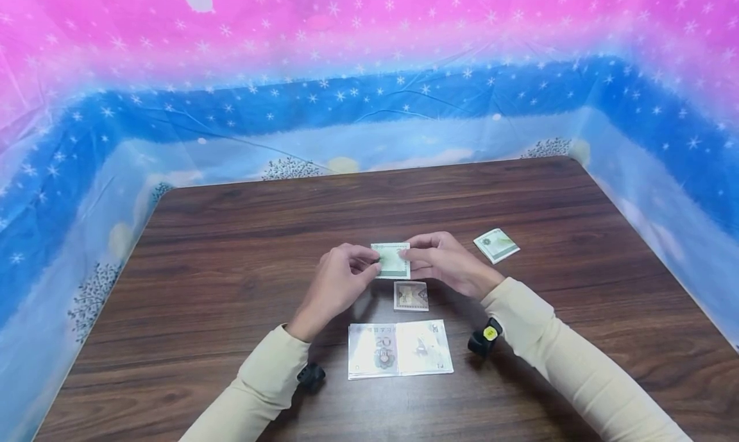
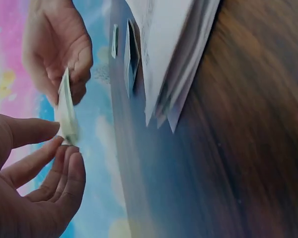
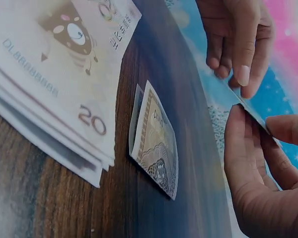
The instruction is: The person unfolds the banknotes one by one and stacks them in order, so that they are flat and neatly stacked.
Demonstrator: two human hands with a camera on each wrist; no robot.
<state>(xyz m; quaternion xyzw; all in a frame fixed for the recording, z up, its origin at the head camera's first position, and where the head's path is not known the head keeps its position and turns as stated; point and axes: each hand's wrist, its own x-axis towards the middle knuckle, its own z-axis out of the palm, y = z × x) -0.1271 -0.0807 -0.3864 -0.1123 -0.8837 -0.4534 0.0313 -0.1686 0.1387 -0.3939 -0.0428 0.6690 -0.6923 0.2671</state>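
Note:
A folded green banknote [image 1: 392,261] is held above the table between both hands. My left hand [image 1: 339,280] pinches its left edge with thumb and fingertips. At the opposite edge my right hand [image 1: 447,265] grips it, thumb on top and fingers underneath. The left wrist view shows this banknote [image 2: 66,106] nearly edge-on. Below the hands lies a small folded brown banknote [image 1: 411,297], its halves slightly apart in the right wrist view. Nearer the person is a stack of creased banknotes [image 1: 372,352] marked 20, their layers spread at the edges.
Another folded green banknote [image 1: 496,246] lies beyond the right forearm. The dark wooden table [image 1: 231,237] is bordered by a pink and blue snowflake cloth [image 1: 358,95]. Black bands [image 1: 484,338] with devices sit at the wrists.

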